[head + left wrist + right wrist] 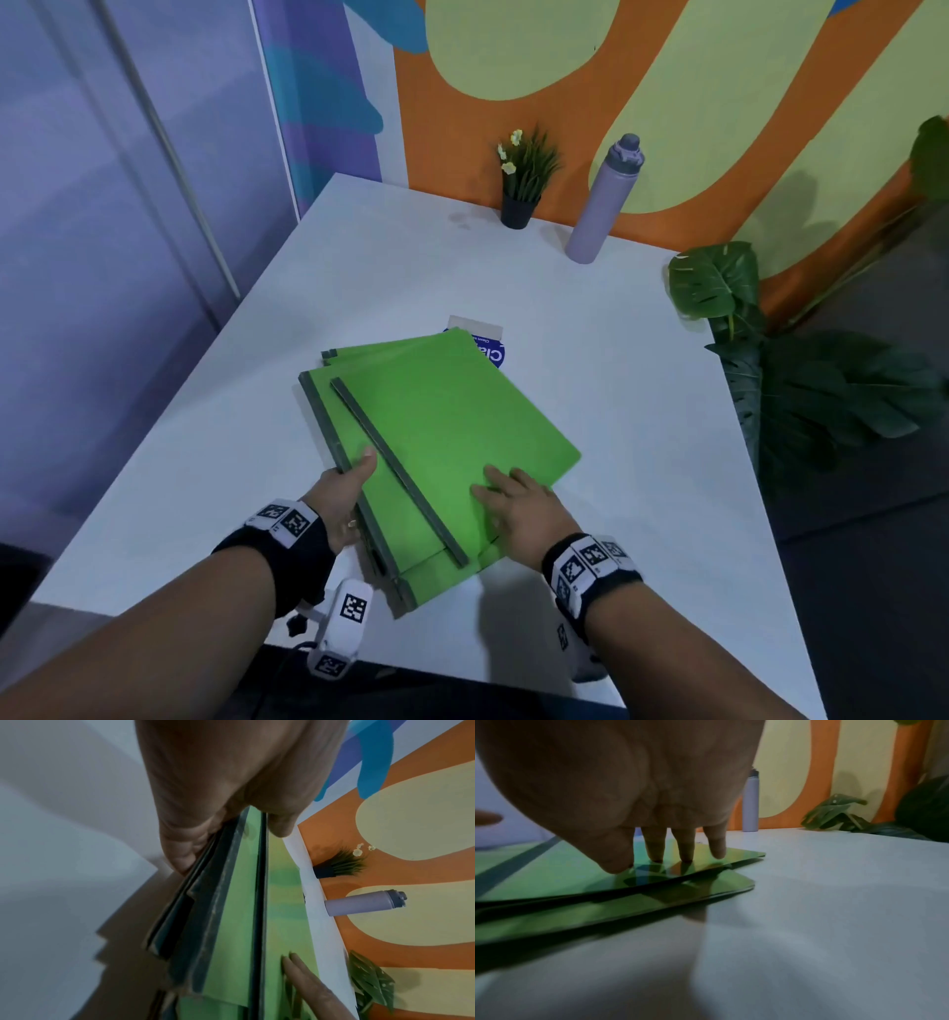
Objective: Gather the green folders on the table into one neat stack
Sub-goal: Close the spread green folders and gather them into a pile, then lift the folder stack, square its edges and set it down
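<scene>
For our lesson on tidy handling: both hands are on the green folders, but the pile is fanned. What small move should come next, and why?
Probably slide the top folder left with the right hand, whose straight fingers press it, until its grey spine meets the spine below, which the left hand grips. The spines sit offset and folder edges fan out at the far end.

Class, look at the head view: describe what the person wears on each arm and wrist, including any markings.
Both forearms are bare, with no sleeves. Each wrist carries a black strap topped with white blocks printed with black square-pattern markers. A white marker-tagged camera unit hangs under the left wrist, with a thin dark cable. Both hands are bare; no gloves.
</scene>
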Demonstrator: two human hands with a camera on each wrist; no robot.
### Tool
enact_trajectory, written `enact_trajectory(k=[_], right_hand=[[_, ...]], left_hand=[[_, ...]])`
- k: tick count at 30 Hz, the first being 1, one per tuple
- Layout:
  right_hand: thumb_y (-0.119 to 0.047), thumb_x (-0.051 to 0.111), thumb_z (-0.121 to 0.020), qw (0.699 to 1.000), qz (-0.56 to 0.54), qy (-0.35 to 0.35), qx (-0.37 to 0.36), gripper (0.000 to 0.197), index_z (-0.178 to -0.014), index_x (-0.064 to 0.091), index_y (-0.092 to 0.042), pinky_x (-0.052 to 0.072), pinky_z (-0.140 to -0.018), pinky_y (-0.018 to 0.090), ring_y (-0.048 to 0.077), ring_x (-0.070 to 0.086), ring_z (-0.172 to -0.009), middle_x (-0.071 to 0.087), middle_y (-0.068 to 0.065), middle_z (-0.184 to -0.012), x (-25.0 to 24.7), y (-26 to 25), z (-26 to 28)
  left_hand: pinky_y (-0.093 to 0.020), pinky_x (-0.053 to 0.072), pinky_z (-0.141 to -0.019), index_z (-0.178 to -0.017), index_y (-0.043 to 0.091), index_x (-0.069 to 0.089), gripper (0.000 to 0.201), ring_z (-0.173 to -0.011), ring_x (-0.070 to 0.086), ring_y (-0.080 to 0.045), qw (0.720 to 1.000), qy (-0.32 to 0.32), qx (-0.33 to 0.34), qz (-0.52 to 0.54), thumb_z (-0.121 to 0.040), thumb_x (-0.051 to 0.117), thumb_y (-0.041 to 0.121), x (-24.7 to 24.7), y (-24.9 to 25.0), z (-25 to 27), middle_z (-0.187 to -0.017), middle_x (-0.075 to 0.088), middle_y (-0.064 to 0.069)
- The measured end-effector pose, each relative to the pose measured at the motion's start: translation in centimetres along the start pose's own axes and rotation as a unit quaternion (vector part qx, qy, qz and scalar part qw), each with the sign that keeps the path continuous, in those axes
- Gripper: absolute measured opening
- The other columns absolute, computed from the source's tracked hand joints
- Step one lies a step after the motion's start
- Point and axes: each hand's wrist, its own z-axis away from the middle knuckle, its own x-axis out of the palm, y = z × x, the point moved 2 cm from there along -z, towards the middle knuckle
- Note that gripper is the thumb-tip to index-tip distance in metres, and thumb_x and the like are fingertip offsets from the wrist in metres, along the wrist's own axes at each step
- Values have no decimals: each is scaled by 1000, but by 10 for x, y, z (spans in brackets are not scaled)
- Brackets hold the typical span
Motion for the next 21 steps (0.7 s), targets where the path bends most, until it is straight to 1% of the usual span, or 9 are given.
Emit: enact_trajectory(k=[2,5,7,9,11,13,15,18,21], right_hand=[[-14,48,-87,999,29,7,-41,62,-142,32,-37,33,-106,55,33,24,-139,20,-3,-159,11,-10,2],[-13,53,-85,995,43,46,-83,59,-137,40,-38,37,-100,54,32,34,-129,30,-1,-153,17,-23,3],[-19,52,-88,994,9,66,-81,53,-137,43,-37,34,-103,51,28,35,-128,35,0,-150,9,-21,2],[-27,52,-89,993,-44,99,-40,55,-142,37,-34,30,-108,48,26,31,-132,35,2,-149,-6,-11,1],[-31,55,-89,980,-127,145,57,67,-148,25,-27,25,-114,46,26,24,-140,26,6,-155,-27,8,-1],[-32,59,-88,932,-276,179,155,81,-152,9,-23,18,-118,44,26,15,-145,14,7,-159,-52,27,1],[-27,63,-88,846,-457,214,172,87,-151,3,-27,19,-117,46,23,18,-144,16,3,-158,-79,36,6],[-6,62,-88,720,-620,293,103,66,-142,27,-26,31,-112,47,19,41,-131,42,-5,-139,-108,37,19],[5,58,-86,672,-649,355,46,45,-119,45,-23,45,-101,42,21,56,-116,59,6,-125,-117,31,31]], left_hand=[[-50,52,-87,-139,8,37,117,-94,56,-30,999,11,14,-28,-53,66,82,2,-2,-2,-102,53,-7],[-53,54,-80,-97,5,48,80,-86,60,-35,996,48,50,-63,-52,84,61,-6,-10,-12,-90,53,-14],[-52,55,-76,-103,5,46,68,-85,60,-38,994,62,67,-68,-59,87,36,-4,-5,-4,-100,56,-22],[-43,50,-70,-112,8,41,46,-80,53,-32,988,74,115,-73,-79,72,14,-1,6,12,-100,53,-17],[-48,52,-82,-112,15,44,37,-93,57,-36,981,43,180,-52,-84,65,3,4,19,26,-105,56,-14],[-51,49,-95,-113,22,48,39,-106,58,-34,968,4,249,-43,-86,61,-3,5,34,45,-110,61,-11],[-47,49,-96,-117,26,50,45,-109,60,-27,951,-32,303,-45,-87,59,-5,5,50,62,-115,65,-6],[-40,49,-93,-108,41,53,50,-109,59,-20,925,-53,370,-69,-88,57,-5,10,73,82,-115,65,0],[-29,46,-90,-108,51,48,61,-110,56,-6,918,-70,388,-47,-90,53,-7,14,87,93,-118,63,9]])
